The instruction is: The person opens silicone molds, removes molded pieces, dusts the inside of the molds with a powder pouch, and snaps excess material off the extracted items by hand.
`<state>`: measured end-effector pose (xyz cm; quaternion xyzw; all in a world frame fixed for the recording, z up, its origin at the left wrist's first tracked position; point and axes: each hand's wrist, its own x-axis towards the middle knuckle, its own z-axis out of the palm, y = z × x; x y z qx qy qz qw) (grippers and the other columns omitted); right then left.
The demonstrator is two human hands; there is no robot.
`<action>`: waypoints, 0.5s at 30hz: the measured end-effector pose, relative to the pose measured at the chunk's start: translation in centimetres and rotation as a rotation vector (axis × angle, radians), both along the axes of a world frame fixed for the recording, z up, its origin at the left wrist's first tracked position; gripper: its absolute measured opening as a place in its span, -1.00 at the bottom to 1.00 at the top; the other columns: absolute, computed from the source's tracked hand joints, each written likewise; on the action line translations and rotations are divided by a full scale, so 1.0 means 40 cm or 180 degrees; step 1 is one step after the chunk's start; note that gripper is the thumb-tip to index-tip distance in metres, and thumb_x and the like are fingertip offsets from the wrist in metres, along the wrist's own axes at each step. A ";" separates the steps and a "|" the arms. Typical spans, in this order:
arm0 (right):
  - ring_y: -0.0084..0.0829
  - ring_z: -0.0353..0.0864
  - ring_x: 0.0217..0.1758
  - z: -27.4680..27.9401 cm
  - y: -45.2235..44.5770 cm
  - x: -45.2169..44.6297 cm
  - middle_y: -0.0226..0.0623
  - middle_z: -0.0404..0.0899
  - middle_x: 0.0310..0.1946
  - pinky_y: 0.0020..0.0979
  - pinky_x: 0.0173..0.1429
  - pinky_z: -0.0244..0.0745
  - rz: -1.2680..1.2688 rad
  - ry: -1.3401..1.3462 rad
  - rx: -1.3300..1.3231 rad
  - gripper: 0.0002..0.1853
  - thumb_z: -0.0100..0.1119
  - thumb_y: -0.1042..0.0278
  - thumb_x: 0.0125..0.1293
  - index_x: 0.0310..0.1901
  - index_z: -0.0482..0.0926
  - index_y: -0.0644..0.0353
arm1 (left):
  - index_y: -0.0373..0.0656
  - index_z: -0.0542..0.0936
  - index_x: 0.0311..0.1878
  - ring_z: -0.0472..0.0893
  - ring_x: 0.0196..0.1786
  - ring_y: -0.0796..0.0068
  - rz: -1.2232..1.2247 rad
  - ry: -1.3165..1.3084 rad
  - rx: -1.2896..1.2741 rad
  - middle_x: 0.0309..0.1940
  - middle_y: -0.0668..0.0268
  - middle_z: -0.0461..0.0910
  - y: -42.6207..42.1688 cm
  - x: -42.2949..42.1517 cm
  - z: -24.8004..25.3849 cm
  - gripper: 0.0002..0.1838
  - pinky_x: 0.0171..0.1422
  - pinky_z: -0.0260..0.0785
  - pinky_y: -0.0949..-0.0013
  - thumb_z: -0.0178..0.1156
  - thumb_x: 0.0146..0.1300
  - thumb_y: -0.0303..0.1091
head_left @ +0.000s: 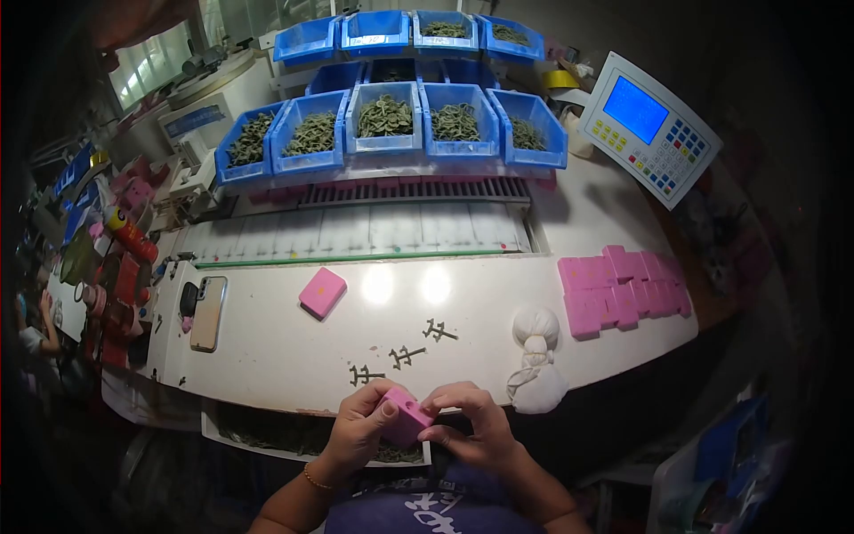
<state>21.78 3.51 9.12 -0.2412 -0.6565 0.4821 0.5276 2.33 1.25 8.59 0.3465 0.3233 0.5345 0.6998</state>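
Note:
A pink block (pixel 405 422) with a small hole in its top face is held near the table's front edge. My left hand (pixel 360 427) grips it from the left, thumb on its face. My right hand (pixel 471 427) is at its right side with the fingers bent against it; whether a small part is between those fingertips is hidden. Just beyond the hands lie three small groups of greenish branched pieces (pixel 406 358) on the white table (pixel 258 356). Another pink block (pixel 322 293) rests farther back to the left.
Blue bins (pixel 385 142) of green pieces stand at the back. Many pink blocks (pixel 623 289) are packed together at right, near a white cloth bundle (pixel 536 356). A phone (pixel 209 313) lies left. A keypad display (pixel 649 129) stands back right. An open drawer (pixel 211 423) sits below the edge.

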 end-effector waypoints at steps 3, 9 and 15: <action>-0.36 0.64 -0.08 0.015 0.009 0.001 -0.17 0.60 -0.07 -0.35 0.03 0.59 0.0150 -0.0262 0.0395 -0.51 0.43 0.56 0.19 0.11 0.43 0.22 | -0.25 0.55 -0.01 0.55 -0.05 0.58 -0.0212 0.0056 -0.0055 -0.13 0.31 0.60 0.006 -0.007 0.002 -0.70 0.09 0.39 0.45 0.17 0.46 -0.18; -0.31 0.67 -0.07 0.016 0.003 -0.005 -0.17 0.64 -0.12 -0.34 0.04 0.58 0.0100 -0.0477 0.0286 -0.53 0.46 0.64 0.13 0.04 0.46 0.20 | -0.26 0.55 0.00 0.56 -0.09 0.60 -0.0164 0.0128 -0.0089 -0.14 0.31 0.61 0.008 -0.014 -0.001 -0.70 0.04 0.41 0.47 0.16 0.47 -0.18; -0.37 0.66 -0.11 -0.008 -0.005 -0.029 -0.18 0.62 -0.16 -0.38 0.00 0.57 -0.0006 -0.0577 0.0182 -0.57 0.42 0.66 0.14 0.00 0.47 0.21 | -0.26 0.57 0.01 0.55 -0.13 0.65 -0.0010 0.0351 -0.0201 -0.17 0.35 0.61 0.005 -0.042 -0.015 -0.70 0.01 0.43 0.48 0.22 0.44 -0.20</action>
